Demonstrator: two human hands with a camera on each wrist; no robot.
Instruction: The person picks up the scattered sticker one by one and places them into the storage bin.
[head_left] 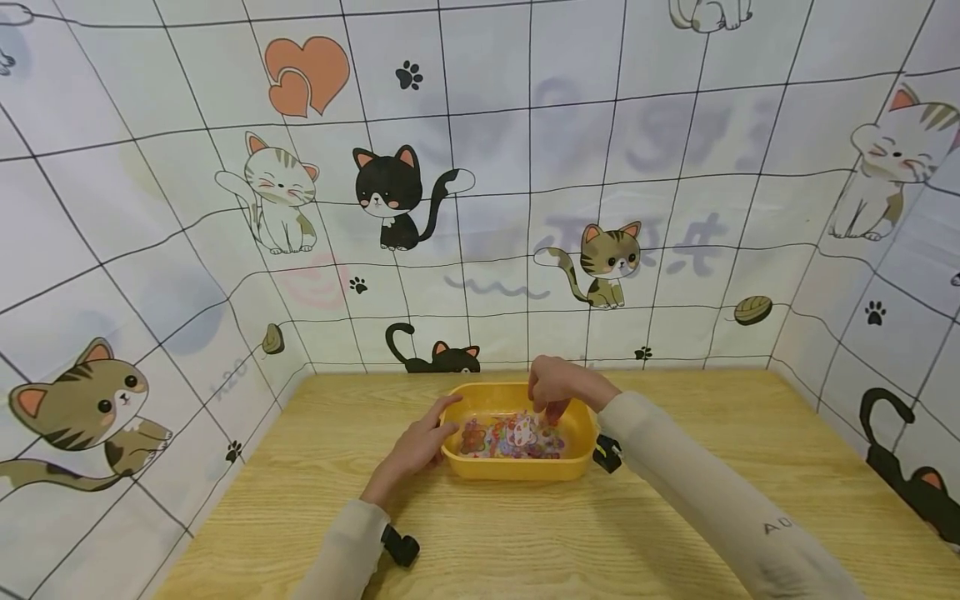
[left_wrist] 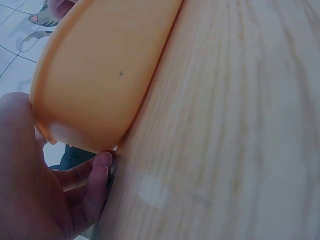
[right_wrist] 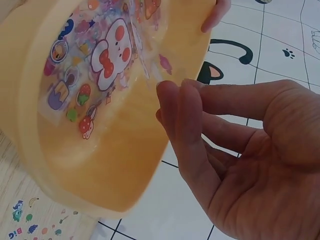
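A yellow plastic basin (head_left: 517, 471) stands on the wooden table, holding a loose pile of clear stickers (head_left: 495, 442) with colourful cartoon prints. My left hand (head_left: 420, 446) grips its left end; in the left wrist view the thumb is by the rim and the fingers (left_wrist: 97, 185) curl against the outside near the base. Over the basin's right part, my right hand (head_left: 558, 386) pinches the edge of a clear sticker sheet (right_wrist: 165, 64) between thumb and fingertips. A white rabbit-like sticker (right_wrist: 112, 55) with red spots lies among the others. The held sheet's full outline is unclear.
Small printed pictures (right_wrist: 32, 227) show on the table beside the basin in the right wrist view. The wooden table (head_left: 330, 467) meets a cat-printed cloth wall (head_left: 495, 208) behind and at both sides. A dark wrist camera (head_left: 607, 454) sits close to the basin's right end.
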